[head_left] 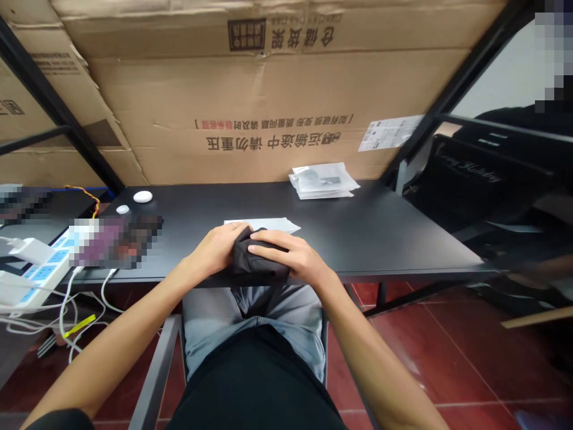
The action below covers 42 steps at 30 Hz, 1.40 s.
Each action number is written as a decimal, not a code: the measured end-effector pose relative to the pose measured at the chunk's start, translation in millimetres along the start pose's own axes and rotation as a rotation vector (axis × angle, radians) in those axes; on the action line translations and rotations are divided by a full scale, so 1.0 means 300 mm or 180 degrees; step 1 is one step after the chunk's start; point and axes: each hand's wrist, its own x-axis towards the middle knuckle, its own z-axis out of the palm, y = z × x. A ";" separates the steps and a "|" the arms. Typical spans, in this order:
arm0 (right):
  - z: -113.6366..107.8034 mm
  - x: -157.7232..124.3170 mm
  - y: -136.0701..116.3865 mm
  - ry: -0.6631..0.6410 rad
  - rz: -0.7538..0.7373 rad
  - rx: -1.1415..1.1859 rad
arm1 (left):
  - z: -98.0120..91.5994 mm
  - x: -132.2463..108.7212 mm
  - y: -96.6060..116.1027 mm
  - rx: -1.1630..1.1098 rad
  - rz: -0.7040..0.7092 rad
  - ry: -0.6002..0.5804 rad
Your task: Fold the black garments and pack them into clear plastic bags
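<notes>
A folded black cloth (258,258) lies at the near edge of the black table (394,230). My left hand (216,248) grips its left side, and my right hand (289,254) presses over its top and right side. Both hands sit close together on the cloth, with the fingers curled around it. Under its far side, a white sheet of paper (268,224) sticks out. The cloth hides the rest of the sheet.
Clear plastic packets (323,181) lie at the table's back edge. Two white round objects (142,196) sit at the back left. A white power strip (45,263) with cables hangs by the left edge. Cardboard (268,95) stands behind the table, above a red tile floor (439,352).
</notes>
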 end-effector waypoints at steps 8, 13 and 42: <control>-0.015 0.009 0.010 -0.0531 0.0093 -0.0638 | -0.021 0.010 0.017 0.0180 -0.0020 0.0387; -0.005 0.023 0.020 -0.0809 0.0467 -0.0882 | -0.002 -0.005 0.023 0.0715 -0.0091 0.0263; 0.061 0.067 0.069 -0.0650 0.0007 -0.1915 | -0.006 -0.040 -0.002 0.0639 -0.1332 0.0460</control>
